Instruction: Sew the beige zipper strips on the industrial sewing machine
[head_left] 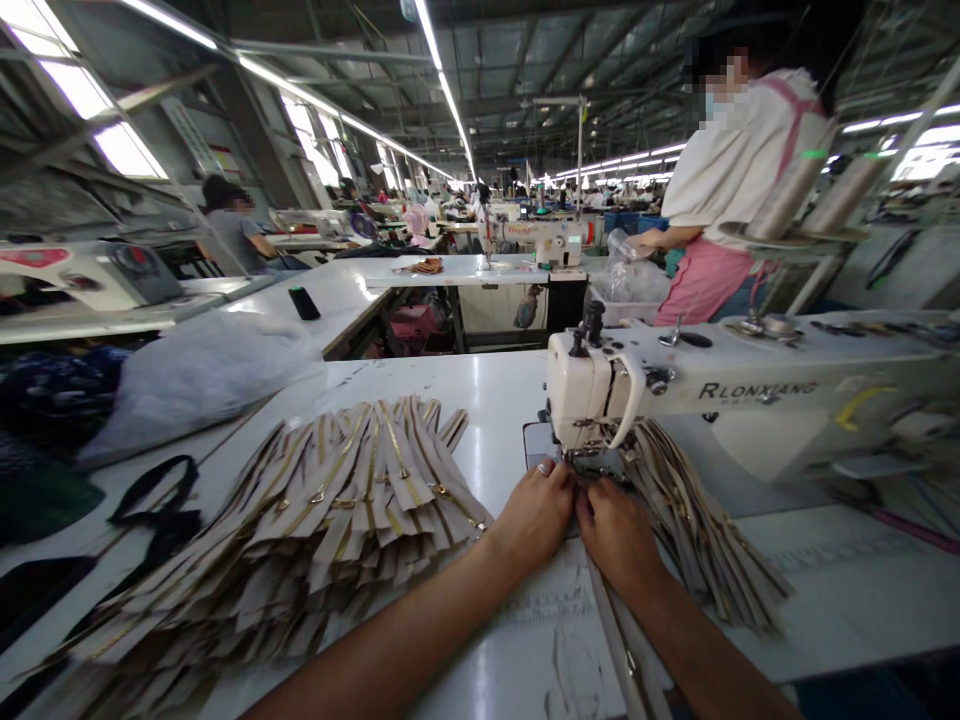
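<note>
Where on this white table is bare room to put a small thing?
Bare tabletop shows between the zipper pile and sewing machine, and right of the smaller zipper bundle. Crowded: by the machine, around left hand and right hand.

The brand "RLONXIANG" (757,392) can be read in dark letters along the near sewing machine (750,425), while a smaller line beneath it, the reddish lettering on the farther sewing machine (553,243) and the ruler markings (551,606) on the surface (480,385) cannot be made out.
</note>
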